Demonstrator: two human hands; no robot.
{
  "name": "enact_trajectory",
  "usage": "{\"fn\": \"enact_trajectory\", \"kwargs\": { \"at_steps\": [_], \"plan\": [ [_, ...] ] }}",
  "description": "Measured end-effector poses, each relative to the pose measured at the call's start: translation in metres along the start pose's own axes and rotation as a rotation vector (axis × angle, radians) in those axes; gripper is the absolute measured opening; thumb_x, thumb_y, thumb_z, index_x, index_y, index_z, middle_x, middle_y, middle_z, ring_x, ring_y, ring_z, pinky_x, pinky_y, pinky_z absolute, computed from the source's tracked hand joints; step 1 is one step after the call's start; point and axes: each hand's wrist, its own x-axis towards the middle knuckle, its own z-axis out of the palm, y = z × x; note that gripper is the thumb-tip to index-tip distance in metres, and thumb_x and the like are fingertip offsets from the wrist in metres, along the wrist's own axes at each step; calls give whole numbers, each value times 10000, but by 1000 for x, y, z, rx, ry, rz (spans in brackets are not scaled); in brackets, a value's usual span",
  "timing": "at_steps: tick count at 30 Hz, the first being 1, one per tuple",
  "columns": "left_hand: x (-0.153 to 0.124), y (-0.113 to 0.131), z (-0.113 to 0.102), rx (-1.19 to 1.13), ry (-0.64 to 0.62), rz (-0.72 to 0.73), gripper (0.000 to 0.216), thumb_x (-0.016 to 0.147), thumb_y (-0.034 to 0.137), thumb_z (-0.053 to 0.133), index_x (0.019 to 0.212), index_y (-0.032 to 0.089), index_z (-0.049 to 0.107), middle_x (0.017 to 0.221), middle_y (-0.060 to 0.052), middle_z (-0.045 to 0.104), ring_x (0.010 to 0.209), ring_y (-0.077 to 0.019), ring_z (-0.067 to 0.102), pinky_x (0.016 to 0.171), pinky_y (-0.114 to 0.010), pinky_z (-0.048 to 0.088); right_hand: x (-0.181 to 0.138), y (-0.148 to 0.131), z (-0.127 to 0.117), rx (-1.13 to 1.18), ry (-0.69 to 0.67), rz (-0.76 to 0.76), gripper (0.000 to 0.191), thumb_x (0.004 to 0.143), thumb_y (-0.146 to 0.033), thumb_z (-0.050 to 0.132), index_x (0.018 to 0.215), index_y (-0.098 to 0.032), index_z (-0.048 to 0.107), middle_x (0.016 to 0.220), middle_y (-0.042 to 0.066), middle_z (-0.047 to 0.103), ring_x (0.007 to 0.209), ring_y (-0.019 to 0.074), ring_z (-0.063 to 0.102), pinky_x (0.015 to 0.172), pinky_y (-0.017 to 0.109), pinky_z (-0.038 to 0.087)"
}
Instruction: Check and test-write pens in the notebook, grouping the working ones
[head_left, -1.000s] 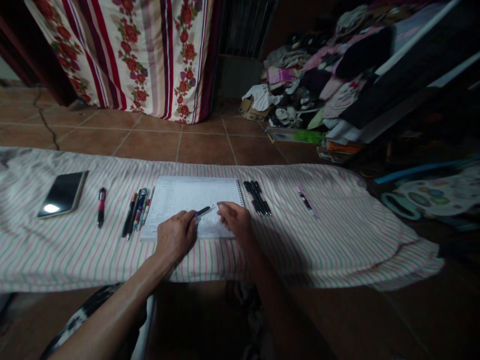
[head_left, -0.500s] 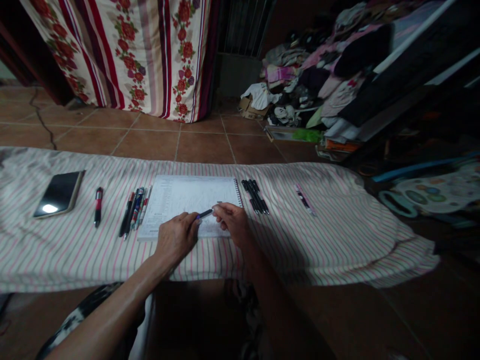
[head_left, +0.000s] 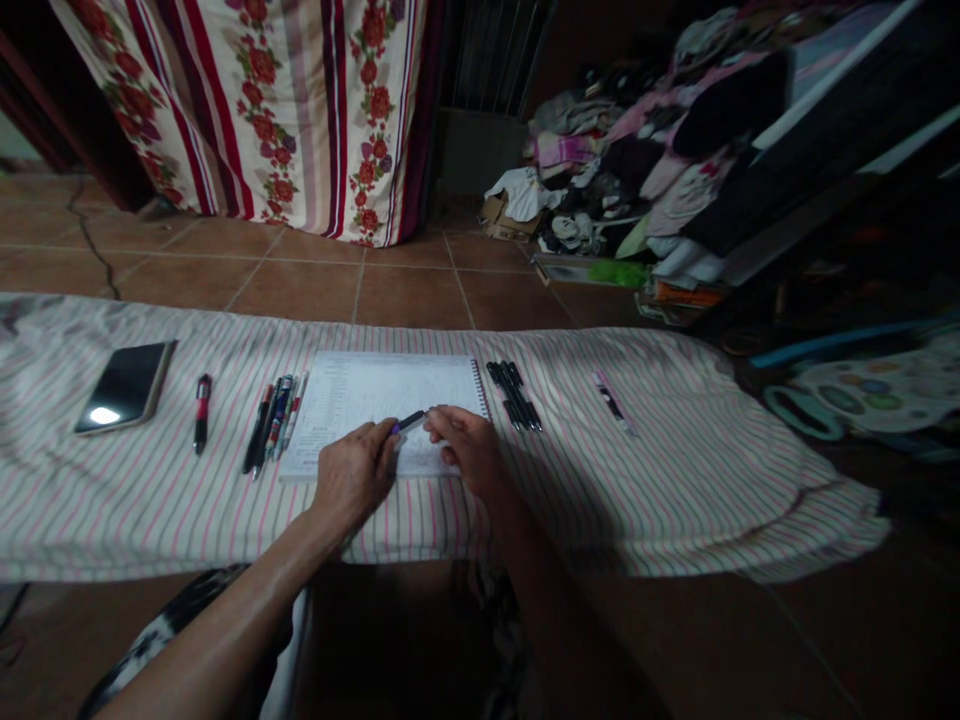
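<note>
Both hands close on one pen above an open notebook. The left hand (head_left: 352,475) curls its fingers round the near end of a dark pen (head_left: 409,421), while the right hand (head_left: 469,447) pinches the far end between thumb and fingertips. The pen hangs just over the lower edge of the spiral notebook (head_left: 375,390), between the two hands.

Its long axis runs from about 8 o'clock, at the left hand, to 2 o'clock, at the right, lying almost flat over the page. Which end carries the nib cannot be told.

The work looks best done with the left hand holding the barrel still and the right fingertips acting straight along that axis, low over the paper.

A cluster of pens (head_left: 271,425) lies on the striped cloth (head_left: 637,500) at the notebook's 9 o'clock, and a row of black pens (head_left: 514,395) at its 3 o'clock. Further along lie a red pen (head_left: 201,412), a phone (head_left: 126,387) and a pink pen (head_left: 611,400). Beyond, across the tiled floor (head_left: 405,290), hang a floral sheet (head_left: 300,110) at 11 o'clock and a heap of clothes (head_left: 637,150) at 1 o'clock.
</note>
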Motion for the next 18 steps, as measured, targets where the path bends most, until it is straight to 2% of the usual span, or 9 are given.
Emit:
{"fn": "enact_trajectory", "kwargs": {
  "at_steps": [3,8,13,18],
  "plan": [
    [0,1,1,-12,18,-14,357,892,318,362,1172,192,545,1012,-78,682,867,-211,642,668,-279,427,-2,-1,5,-14,-53,44,275,682,-429,629,721,-157,617,641,-5,576,480,57,434,357,166,245],
    [-2,3,2,-14,6,-14,304,890,321,359,1029,202,602,872,-58,701,789,-200,649,625,-266,405,0,-3,17,-18,23,74,231,642,-373,646,623,-165,549,513,-50,493,417,47,359,371,185,210],
    [-2,3,3,-97,16,-41,291,875,328,383,978,213,629,888,-49,698,806,-196,638,658,-269,404,0,-2,19,-25,22,20,209,658,-371,612,641,-167,576,489,-56,478,434,57,355,424,203,235],
    [0,3,2,-176,-31,-85,299,870,338,387,971,226,645,856,-33,704,815,-196,636,674,-273,399,2,1,19,-16,29,7,197,641,-375,609,673,-183,578,518,-46,520,446,72,373,439,213,243]
  ]
}}
